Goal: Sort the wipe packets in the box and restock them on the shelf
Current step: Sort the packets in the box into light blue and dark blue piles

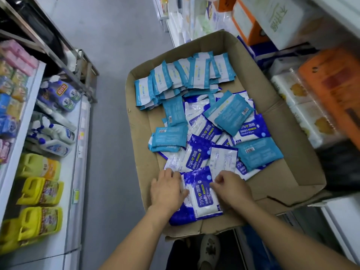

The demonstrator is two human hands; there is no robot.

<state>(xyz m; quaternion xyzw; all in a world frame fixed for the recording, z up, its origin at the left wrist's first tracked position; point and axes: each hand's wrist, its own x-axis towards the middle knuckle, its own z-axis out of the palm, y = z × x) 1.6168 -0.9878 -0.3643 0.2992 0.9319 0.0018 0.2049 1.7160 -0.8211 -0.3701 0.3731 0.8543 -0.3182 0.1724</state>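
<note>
A wide cardboard box point(303, 172) holds two kinds of wipe packets. Light-blue packets point(181, 78) lie in overlapping rows at its far end. Dark-blue and white "75%" alcohol wipe packets point(196, 152) are heaped in the middle, with a few light-blue ones mixed in. At the near end lies a stack of dark-blue alcohol wipe packets point(200, 195). My left hand point(167, 189) lies flat on the stack's left edge, thumb on the top packet. My right hand point(230, 187) pinches the top packet's right edge with curled fingers.
A shelf on the left carries cleaner bottles point(56, 133) and yellow jugs point(41, 191). On the right are shelves with tissue packs point(303, 110) and orange packages point(335, 88). A grey aisle floor point(116, 55) runs between. A shoe point(208, 252) shows below the box.
</note>
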